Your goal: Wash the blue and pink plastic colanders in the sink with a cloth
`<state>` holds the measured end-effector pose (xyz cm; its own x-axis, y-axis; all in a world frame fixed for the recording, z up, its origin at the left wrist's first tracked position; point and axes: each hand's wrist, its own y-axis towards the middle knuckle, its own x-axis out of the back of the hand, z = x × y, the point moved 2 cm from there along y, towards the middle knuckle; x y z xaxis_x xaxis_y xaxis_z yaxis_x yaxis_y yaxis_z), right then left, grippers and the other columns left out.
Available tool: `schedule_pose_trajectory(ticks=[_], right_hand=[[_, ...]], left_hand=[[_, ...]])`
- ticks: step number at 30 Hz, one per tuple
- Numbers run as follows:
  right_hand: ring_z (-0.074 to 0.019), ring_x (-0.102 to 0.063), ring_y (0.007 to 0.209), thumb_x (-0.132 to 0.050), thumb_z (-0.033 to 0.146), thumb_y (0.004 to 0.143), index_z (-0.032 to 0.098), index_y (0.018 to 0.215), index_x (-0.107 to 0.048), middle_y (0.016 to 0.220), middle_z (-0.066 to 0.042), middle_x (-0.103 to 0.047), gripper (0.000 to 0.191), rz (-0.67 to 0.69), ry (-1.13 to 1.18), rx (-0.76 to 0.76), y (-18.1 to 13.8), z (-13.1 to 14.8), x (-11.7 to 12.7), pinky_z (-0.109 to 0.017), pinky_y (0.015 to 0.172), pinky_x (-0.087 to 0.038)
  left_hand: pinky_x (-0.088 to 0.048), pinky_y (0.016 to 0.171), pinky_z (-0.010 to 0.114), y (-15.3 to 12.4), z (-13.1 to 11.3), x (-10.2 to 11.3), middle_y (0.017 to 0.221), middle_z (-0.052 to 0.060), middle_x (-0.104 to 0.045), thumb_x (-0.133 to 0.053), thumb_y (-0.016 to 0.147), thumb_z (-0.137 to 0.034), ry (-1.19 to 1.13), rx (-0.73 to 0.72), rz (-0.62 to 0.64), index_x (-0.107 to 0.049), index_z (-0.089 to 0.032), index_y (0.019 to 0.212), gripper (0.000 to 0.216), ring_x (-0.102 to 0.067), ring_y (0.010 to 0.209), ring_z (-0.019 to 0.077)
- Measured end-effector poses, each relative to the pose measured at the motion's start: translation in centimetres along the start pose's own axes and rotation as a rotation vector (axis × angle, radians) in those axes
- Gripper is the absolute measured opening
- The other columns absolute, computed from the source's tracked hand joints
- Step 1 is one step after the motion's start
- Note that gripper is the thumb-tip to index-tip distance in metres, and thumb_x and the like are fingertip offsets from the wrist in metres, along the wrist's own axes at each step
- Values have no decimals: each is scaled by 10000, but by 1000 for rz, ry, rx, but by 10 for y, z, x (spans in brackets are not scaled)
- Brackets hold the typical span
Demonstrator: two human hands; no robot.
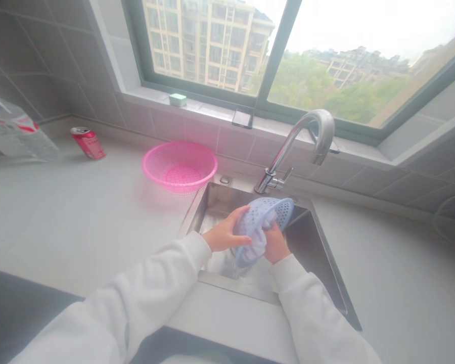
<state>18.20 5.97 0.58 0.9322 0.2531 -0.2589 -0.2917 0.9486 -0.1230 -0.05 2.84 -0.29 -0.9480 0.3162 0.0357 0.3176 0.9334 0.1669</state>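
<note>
Over the metal sink [317, 253], a light blue perforated basket [258, 208] is held tilted on its side, its opening turned towards my right. My left hand [227, 232] grips the basket's outer side, thumb over the rim. Inside the basket, my right hand [276, 244] is closed on a pale, crumpled cloth [258, 241] and presses it against the inner wall. The fingertips of my right hand are hidden by the cloth and basket.
A chrome faucet [288, 146] arches behind the sink. Left of it sits a pink basket [180, 164] on the counter [98, 217]. Farther left are a red can [88, 143] and a clear plastic bottle [17, 129]. A small green box [178, 99] lies on the windowsill.
</note>
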Motion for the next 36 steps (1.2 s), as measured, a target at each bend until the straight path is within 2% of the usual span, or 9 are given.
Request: schedule_pose_trajectory(ticks=[4,8,14,17,21,25,28,33,36], right_hand=[[-335,-681,1269,-787,206,587,264,1237,-673,1297,-63,-761,663,31,-207,20,-1,-11,-8,-539,1144,-511],[-318,-712,1209,-759,195,614,254,1217,-677,1245,-53,-773,611,120,-190,-1,-7,-6,-10,-509,1104,-541],[-300,-714,1171,-791,178,607,242,1244,-667,1194,-53,-775,652,125,-335,50,-4,-5,-18,-486,1112,-527],[-317,-713,1160,-784,169,572,231,1153,-698,1133,-56,-783,590,32,-328,88,2,-6,-19,-509,1126,-514],[-299,-732,1134,-832,257,615,297,1231,-627,1170,-32,-769,650,-100,-41,125,5,-2,-11,-523,1058,-568],[-288,-723,1151,-838,263,637,301,1259,-605,1228,-38,-752,665,-195,-76,239,3,5,-4,-530,1101,-544],[-318,-683,1240,-807,208,639,265,1244,-670,1291,-76,-742,624,-23,-331,254,-1,4,-9,-526,1160,-497],[-341,-598,1374,-716,103,649,242,1117,-783,1383,-94,-702,493,465,-711,376,-8,-3,-22,-523,1239,-403],[-328,-650,1287,-806,220,697,240,1111,-774,1297,-95,-740,415,369,-662,436,-3,-5,-11,-518,1197,-454]], left_hand=[[-245,1316,582,2,1,1,1715,196,-335,-886,734,-582,-55,8,-46,-349,-227,1642,1113,-340,1584,409],[-281,1303,549,4,2,2,1684,180,-397,-884,736,-595,-174,-8,-100,-374,-238,1622,1083,-374,1568,399],[-398,1214,567,9,7,-6,1597,255,-455,-902,702,-622,-345,75,-252,42,-228,1684,1419,-545,1428,389],[-331,1265,561,8,7,-8,1678,255,-346,-902,686,-648,-303,80,-239,-28,-257,1679,1379,-434,1531,394],[-201,1321,586,2,2,-11,1776,248,-119,-990,575,-572,-133,62,-161,-71,-272,1693,1478,-166,1653,415],[-239,1321,579,1,-5,-18,1757,182,-271,-968,657,-466,-77,4,-88,-206,-284,1695,1300,-314,1606,397],[-326,1284,572,3,-6,-15,1686,184,-415,-920,700,-434,-185,-19,-170,-346,-234,1651,1129,-434,1532,409],[-505,1122,566,3,0,-1,1392,206,-674,-846,732,-432,-323,26,-320,-406,-137,1598,1015,-666,1265,384],[-475,1166,536,2,-1,-3,1428,167,-674,-858,707,-356,-282,-4,-265,-513,-178,1550,928,-646,1309,368]])
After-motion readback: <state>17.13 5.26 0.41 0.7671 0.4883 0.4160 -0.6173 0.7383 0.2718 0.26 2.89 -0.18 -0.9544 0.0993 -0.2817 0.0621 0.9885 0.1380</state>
